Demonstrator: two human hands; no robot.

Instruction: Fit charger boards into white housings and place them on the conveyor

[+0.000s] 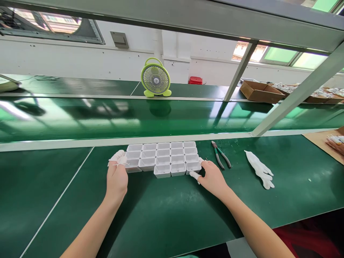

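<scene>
Small white open-topped plastic boxes stand close together in rows on the green work surface. The front row is shorter on the left than the rows behind it. My left hand, with white covers on its fingertips, is closed against the left end of the rows; part of its grip is hidden. At the front right corner, my right hand has its covered thumb and finger on the end box. Just right of the boxes lie cutting pliers with green and grey handles.
A white glove lies flat on the right of the green table. Behind a raised ledge stand a green fan and a cardboard box. A slanted metal post rises at right. More cardboard lies at the right edge.
</scene>
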